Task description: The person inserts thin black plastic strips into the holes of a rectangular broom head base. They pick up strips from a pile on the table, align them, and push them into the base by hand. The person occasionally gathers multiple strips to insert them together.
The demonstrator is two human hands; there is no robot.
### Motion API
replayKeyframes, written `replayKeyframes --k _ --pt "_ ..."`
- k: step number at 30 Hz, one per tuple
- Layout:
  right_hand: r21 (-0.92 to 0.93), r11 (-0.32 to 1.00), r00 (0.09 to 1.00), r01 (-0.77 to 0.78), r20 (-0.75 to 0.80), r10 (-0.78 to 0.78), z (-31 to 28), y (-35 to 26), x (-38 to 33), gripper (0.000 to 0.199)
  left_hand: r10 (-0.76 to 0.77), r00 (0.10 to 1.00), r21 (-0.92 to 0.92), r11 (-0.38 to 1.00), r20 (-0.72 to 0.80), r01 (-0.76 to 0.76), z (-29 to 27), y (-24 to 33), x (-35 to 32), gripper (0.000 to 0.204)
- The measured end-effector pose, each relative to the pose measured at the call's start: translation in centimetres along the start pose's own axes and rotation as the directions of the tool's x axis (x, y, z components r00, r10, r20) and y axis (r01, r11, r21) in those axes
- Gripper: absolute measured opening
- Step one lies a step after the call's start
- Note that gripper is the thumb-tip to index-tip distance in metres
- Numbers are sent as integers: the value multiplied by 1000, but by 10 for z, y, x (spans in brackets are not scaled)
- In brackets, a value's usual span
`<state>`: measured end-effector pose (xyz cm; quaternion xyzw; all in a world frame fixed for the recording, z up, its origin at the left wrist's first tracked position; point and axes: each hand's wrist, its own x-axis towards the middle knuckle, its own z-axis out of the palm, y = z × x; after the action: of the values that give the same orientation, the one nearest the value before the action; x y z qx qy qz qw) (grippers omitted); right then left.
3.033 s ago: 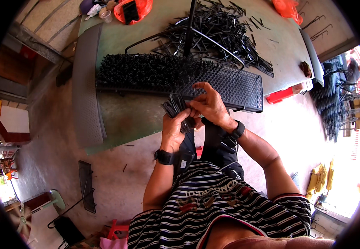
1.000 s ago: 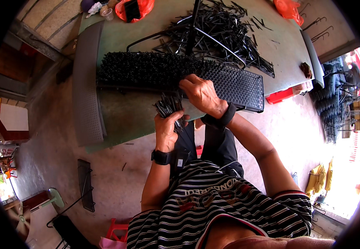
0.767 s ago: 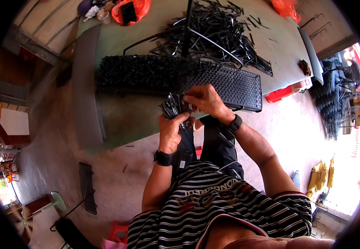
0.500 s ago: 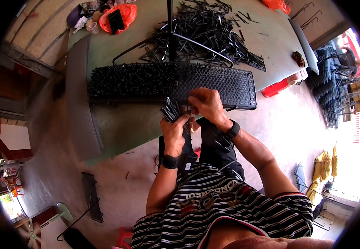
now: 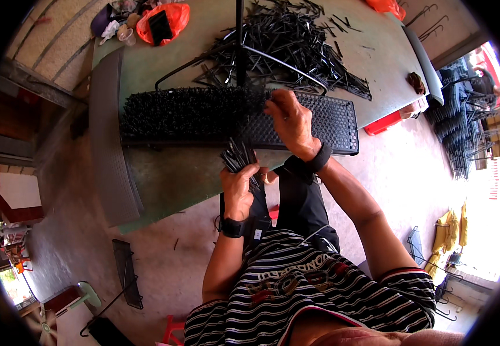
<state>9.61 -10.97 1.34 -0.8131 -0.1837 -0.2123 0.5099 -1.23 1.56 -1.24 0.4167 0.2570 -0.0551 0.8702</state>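
A long black brush head [image 5: 333,118] lies across the table's near edge. Dark bristles [image 5: 181,112] cover its left and middle, while bare honeycomb holes show on the right. Below its front edge, my left hand [image 5: 238,187] is closed around a bundle of thin black bristle strips [image 5: 238,155], their tips fanned upward. My right hand [image 5: 293,124] is over the brush head where bristles meet bare holes. Its thumb and fingers are pinched together; whatever they hold is too small and dark to make out.
A black metal frame [image 5: 284,69] rises behind the brush head. Beyond it, loose black strips [image 5: 284,46] are heaped on the green table [image 5: 169,193]. A curved grey sheet [image 5: 108,138] lines the left edge. An orange plastic bag [image 5: 175,20] sits at the back left.
My right hand has moved up and away from the bundle, onto the brush head at the bristles' edge. My left hand stays nearly in place with the bundle.
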Motion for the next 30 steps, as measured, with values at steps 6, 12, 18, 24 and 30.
replayKeyframes --k 6,12,18,24,30 --pt "-14 997 993 76 89 -74 3 -1 9 18 -18 999 -23 1000 -33 17 -6 2 -1 15" --pt "-267 914 944 304 211 -253 4 11 9 13 -6 999 -19 1000 -50 5 -4 4 -4 16" --pt "-207 977 980 57 200 -15 -6 -10 4 10 -43 999 -12 999 17 44 3 10 -12 18" --pt "202 718 701 -666 500 509 -32 -16 -12 16 -88 994 -51 994 73 91 16 2 -9 21" --pt "163 959 967 -232 -67 246 -25 -10 4 17 -67 997 -62 996 49 70 19 3 -6 18"
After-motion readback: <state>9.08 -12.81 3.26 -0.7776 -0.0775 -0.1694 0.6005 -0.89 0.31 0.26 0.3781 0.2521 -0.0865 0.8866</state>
